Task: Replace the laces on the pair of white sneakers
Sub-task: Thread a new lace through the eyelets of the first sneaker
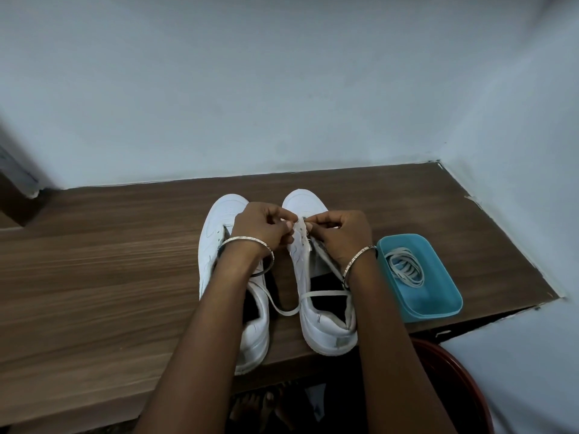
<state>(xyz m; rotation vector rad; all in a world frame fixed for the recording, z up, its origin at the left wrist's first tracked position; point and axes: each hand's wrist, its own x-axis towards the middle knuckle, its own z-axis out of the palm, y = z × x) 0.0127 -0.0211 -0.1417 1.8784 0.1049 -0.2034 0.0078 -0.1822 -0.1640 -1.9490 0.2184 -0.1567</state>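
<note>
1. Left of the right sneaker (pixel 326 321), the other sneaker (pixel 216 242) stands on the table (pixel 94 277).
2. On the right sneaker's eyelet flap, your left hand (pixel 263 228) has a pinching grip; your right hand (pixel 341 236) pinches the lace (pixel 322 294).
3. Right of that sneaker, a blue tub (pixel 438 311) holds spare laces (pixel 404 267).

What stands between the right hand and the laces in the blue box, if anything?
Nothing visible. The blue box is open, with no lid, and stands on the table just right of the right sneaker. The laces lie uncovered in it. The right hand is busy, though: it pinches at that sneaker's eyelets.
</note>
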